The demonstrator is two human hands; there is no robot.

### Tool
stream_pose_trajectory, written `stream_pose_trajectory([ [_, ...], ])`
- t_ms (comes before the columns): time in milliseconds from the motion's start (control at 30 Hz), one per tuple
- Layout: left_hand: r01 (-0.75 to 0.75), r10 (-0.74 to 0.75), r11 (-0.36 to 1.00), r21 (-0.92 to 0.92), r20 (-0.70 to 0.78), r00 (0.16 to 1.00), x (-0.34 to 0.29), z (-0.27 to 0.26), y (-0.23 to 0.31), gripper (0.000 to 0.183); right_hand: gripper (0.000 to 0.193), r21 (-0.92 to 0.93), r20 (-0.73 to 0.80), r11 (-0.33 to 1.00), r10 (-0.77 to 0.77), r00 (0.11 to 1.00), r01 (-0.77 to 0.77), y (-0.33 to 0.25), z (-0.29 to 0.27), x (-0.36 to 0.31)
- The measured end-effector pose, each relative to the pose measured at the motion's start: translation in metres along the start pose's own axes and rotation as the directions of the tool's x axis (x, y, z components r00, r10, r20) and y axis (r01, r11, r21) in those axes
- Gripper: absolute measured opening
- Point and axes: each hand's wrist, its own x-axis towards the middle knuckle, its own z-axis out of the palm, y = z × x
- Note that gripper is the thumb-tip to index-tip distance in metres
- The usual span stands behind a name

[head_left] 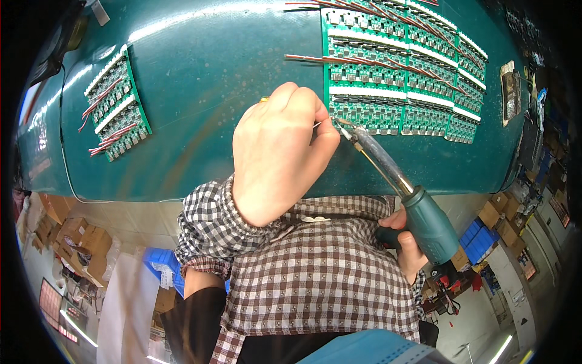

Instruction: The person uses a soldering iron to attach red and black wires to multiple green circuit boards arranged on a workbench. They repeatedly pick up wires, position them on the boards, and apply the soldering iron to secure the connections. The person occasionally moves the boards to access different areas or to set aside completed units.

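Pinching a thin wire [316, 125] in the left hand [282, 142], gripping a soldering iron [431, 227] in the right hand [412, 252], poising its tip [341, 125] near the left corner of the circuit boards [367, 115]!

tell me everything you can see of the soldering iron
The soldering iron has a thick dark green handle, apparently plastic, with a darker grip jutting from its side. A shiny metal barrel leads to a narrow tip, and a thin brass-coloured tube runs alongside. The right hand holds it slanted, handle at lower right, tip toward upper left. The tip is by the left hand's fingertips, at the boards' near edge; whether it touches anything is unclear.
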Motion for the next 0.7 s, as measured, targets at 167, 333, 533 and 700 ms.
stream_pose_trajectory([
  [167, -0.001, 0.001, 1.0, -0.001, 0.002, 1.0, -0.0001, 0.0006, 0.0007, 0.011, 0.058, 0.01, -0.017, 1.0, 0.001, 1.0, -0.001, 0.0016, -0.0001, -0.0016],
  [333, 0.005, -0.005, 1.0, 0.012, 0.01, 1.0, 0.0001, 0.0002, 0.0005, 0.011, 0.046, 0.05, 0.071, 0.998, 0.025, 0.997, -0.029, -0.001, -0.0057, 0.0008],
  [533, 0.004, -0.004, 1.0, 0.014, 0.013, 1.0, 0.0009, -0.0001, 0.0018, 0.011, 0.05, 0.01, 0.005, 1.0, 0.023, 1.0, -0.023, -0.0034, 0.0009, 0.0001],
  [700, 0.003, -0.003, 1.0, 0.002, 0.003, 1.0, -0.0003, -0.0005, 0.0004, 0.011, 0.049, 0.005, 0.022, 1.0, -0.004, 1.0, 0.004, 0.0007, -0.0019, -0.0001],
])
